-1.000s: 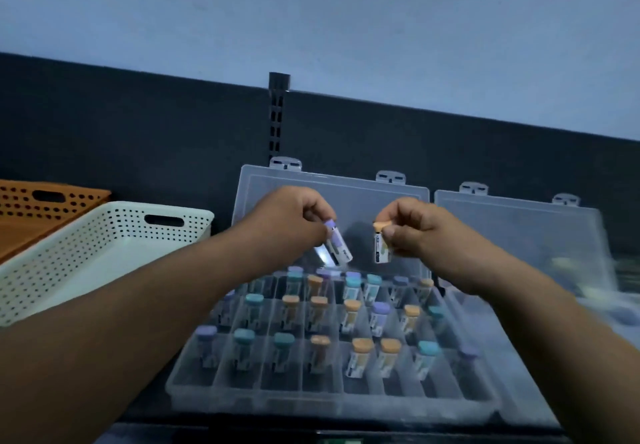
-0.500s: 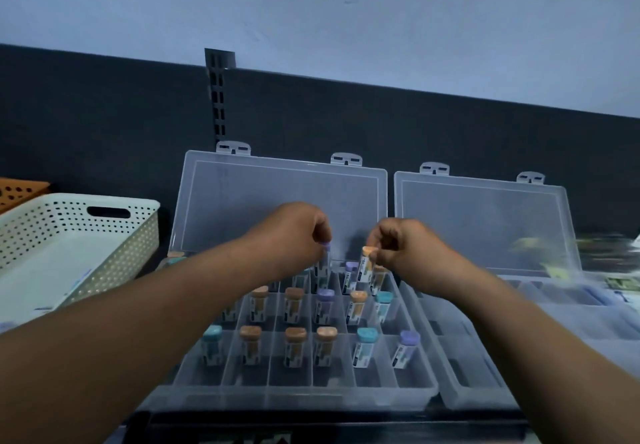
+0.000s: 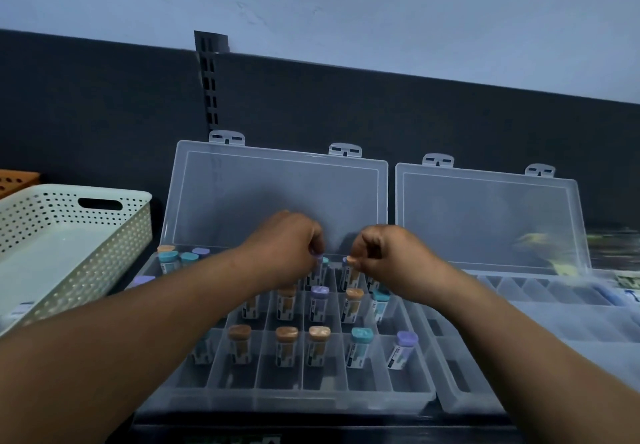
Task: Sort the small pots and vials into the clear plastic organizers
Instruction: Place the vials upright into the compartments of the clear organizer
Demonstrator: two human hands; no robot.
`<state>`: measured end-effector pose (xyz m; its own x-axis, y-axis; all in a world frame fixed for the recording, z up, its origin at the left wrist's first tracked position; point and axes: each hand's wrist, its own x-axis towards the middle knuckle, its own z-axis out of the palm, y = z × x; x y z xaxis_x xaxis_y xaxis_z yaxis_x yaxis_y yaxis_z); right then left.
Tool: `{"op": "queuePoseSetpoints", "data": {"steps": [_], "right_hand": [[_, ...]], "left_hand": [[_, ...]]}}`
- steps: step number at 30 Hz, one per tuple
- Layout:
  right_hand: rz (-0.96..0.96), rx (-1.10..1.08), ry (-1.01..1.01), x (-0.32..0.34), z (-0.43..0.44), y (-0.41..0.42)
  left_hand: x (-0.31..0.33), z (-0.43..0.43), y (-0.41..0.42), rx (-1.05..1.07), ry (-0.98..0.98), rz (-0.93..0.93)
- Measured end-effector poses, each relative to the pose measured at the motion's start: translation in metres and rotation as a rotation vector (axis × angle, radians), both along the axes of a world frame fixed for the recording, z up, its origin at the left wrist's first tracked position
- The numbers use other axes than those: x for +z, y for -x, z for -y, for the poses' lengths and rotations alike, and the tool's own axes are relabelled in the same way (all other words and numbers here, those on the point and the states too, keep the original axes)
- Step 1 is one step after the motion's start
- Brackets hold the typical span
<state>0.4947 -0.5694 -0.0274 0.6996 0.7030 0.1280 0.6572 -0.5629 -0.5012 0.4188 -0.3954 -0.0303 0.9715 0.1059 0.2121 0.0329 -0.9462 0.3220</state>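
Vials (image 3: 319,306) upright in organizer (image 3: 277,402) compartments

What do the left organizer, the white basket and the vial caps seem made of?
Organizer: clear, slightly frosted plastic; the dark wall shows through its lid. Basket: probably matte off-white plastic, moulded with rows of holes. Caps: likely smooth plastic, opaque pastel colours.

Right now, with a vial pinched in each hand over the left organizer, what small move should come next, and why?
Probably lower both and release: the left hand pinches a purple-capped vial, the right hand an orange-capped vial, both upright, low in the back row of the organizer.
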Motion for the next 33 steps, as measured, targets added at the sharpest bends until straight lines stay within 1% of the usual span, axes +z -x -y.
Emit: {"op": "queuePoseSetpoints", "data": {"steps": [3,10,16,22,24,27,30,33], "right_hand": [[0.04,-0.003,0.054,-0.008,-0.001,-0.002],[0.125,-0.015,0.099,-0.012,-0.003,-0.001],[0.124,-0.031,0.117,-0.009,-0.004,-0.003],[0.17,-0.032,0.101,0.007,-0.012,0.005],[0.227,-0.002,0.106,0.014,-0.02,0.012],[0.315,0.044,0.154,0.024,-0.043,0.027],[0.379,0.101,0.221,0.033,-0.075,0.042],[0.38,0.152,0.25,0.038,-0.11,0.061]], "left_hand": [[-0.004,0.001,-0.001,-0.021,-0.054,0.001],[-0.008,0.001,-0.002,-0.048,-0.216,-0.034],[-0.006,-0.001,-0.003,-0.029,-0.24,-0.036],[-0.002,-0.013,0.008,-0.009,-0.171,0.006],[0.003,-0.023,0.016,0.006,-0.139,0.04],[0.014,-0.046,0.038,0.042,-0.15,0.093],[0.024,-0.075,0.064,0.11,-0.213,0.077],[0.032,-0.109,0.092,0.175,-0.286,0.064]]}}
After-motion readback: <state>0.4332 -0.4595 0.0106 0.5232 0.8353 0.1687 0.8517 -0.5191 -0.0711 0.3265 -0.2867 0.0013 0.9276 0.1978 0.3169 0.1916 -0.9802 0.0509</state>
